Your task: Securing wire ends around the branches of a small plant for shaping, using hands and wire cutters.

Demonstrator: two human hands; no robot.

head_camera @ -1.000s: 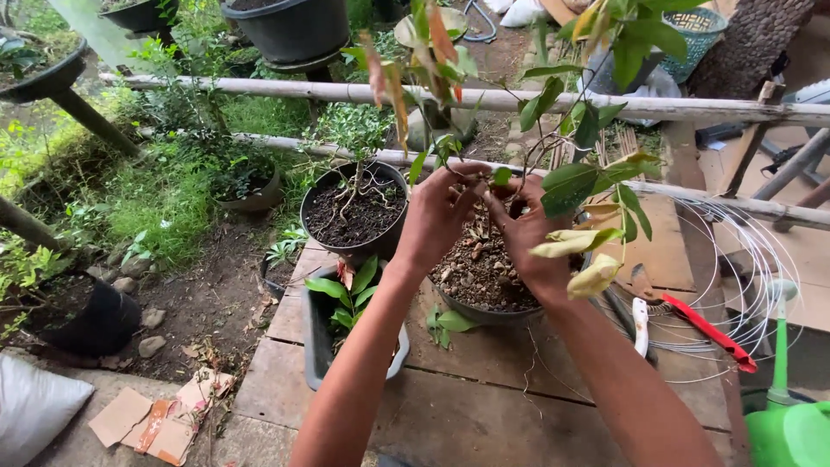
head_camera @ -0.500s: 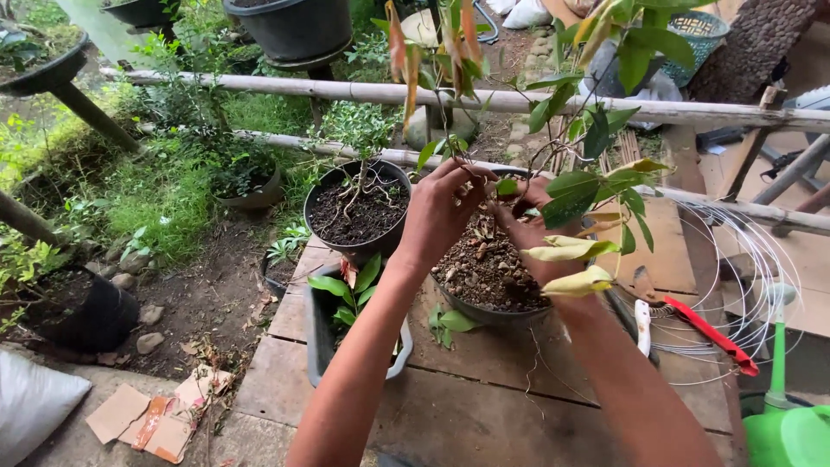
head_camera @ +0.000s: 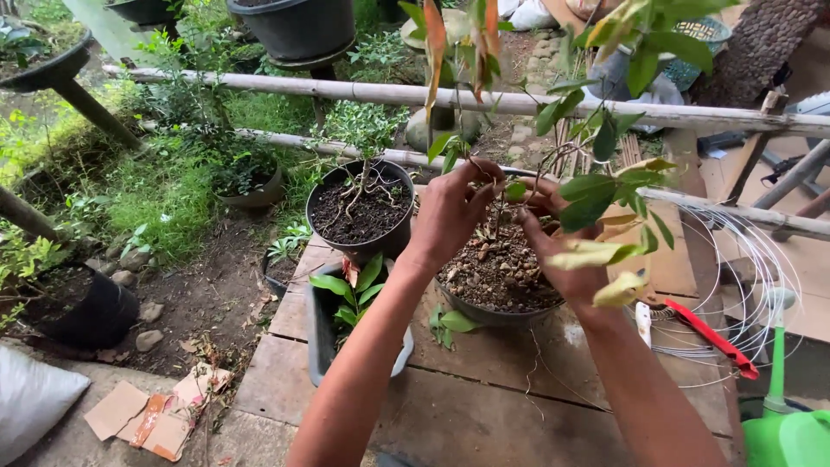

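Two hands meet over a shallow gravel-filled pot (head_camera: 493, 298) on the plank table (head_camera: 484, 406): left hand (head_camera: 450, 212) and right hand (head_camera: 562, 246), each grip pinched narrowly on the sapling's thin stem (head_camera: 499, 203), which rises upright. Yellowing leaves (head_camera: 596, 255) partly screen the right hand; red-handled pruners (head_camera: 705, 333) and coiled wire (head_camera: 752, 259) lie just right.

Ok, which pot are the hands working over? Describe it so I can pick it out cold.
Start at the wooden plank table; three containers sit near its far left corner. The one you want is the shallow dark bowl pot on the right, under the left hand and right hand. Unlike the black round pot of dark soil, its fill is pale and gravelly.
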